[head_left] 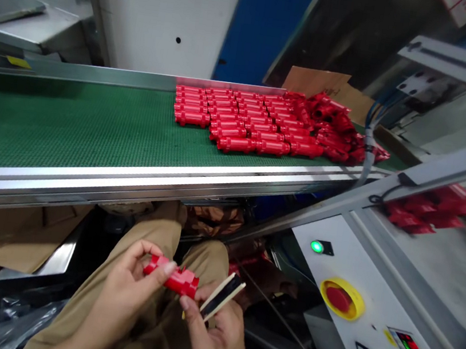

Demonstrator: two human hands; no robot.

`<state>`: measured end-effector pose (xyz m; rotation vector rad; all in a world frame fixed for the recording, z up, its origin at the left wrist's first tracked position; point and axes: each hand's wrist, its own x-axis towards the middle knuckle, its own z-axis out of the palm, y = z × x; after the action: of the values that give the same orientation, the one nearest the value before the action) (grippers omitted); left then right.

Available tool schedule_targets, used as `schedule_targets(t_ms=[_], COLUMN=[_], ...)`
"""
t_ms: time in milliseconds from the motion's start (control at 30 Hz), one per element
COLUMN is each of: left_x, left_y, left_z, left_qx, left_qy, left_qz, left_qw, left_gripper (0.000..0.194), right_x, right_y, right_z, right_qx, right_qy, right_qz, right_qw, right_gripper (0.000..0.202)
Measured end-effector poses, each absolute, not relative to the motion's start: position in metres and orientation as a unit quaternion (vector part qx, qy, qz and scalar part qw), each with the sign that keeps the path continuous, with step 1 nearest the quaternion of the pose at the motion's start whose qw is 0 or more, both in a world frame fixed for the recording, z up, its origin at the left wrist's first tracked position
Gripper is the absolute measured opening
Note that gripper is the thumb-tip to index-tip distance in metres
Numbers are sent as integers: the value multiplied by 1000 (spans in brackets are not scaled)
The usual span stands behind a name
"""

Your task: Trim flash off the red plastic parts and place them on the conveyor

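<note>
Over my lap, my left hand (131,284) grips a red plastic tube-shaped part (178,280) with ribs and a collar, its thumb lying along the top. My right hand (222,332) is closed around a slim tool with cream edges and a black middle (222,297); its exact kind does not show. The right thumb and forefinger also reach the near right end of the red part. Beyond my knees, similar red parts (240,120) lie in rows on the green conveyor belt (71,123).
A loose heap of red parts (327,118) ends the rows on the right, before a cardboard piece (315,81). The belt's metal rail (128,180) runs above my knees. At right stands a control panel (334,258) with a red stop button (339,299). Cardboard (2,240) lies at left.
</note>
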<state>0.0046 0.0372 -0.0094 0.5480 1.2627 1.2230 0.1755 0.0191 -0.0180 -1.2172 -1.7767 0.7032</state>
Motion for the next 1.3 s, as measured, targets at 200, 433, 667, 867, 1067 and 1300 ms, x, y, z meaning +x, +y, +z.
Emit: schedule_targets(t_ms=[200, 433, 667, 867, 1067, 1300], left_x=[5, -17, -36, -36, -31, -30], left_y=[34, 40, 53, 37, 28, 25], left_z=[-15, -19, 9, -2, -13, -20], left_qx=[262, 262, 450, 235, 135, 113], left_qy=[554, 555, 468, 433, 322, 316], left_qz=[531, 479, 327, 416, 432, 432], left_qw=[585, 628, 687, 764, 832, 837], left_gripper=[32, 31, 30, 33, 29, 29], right_x=[184, 189, 183, 189, 180, 168], right_y=[20, 24, 35, 39, 40, 47], right_z=[-21, -16, 10, 36, 28, 23], right_qx=[-443, -431, -405, -445, -389, -344], right_qy=[-755, -750, -788, -759, -713, -680], right_qz=[277, 297, 337, 280, 383, 427], right_qw=[397, 404, 317, 383, 440, 487], right_gripper=[16, 19, 14, 22, 32, 16])
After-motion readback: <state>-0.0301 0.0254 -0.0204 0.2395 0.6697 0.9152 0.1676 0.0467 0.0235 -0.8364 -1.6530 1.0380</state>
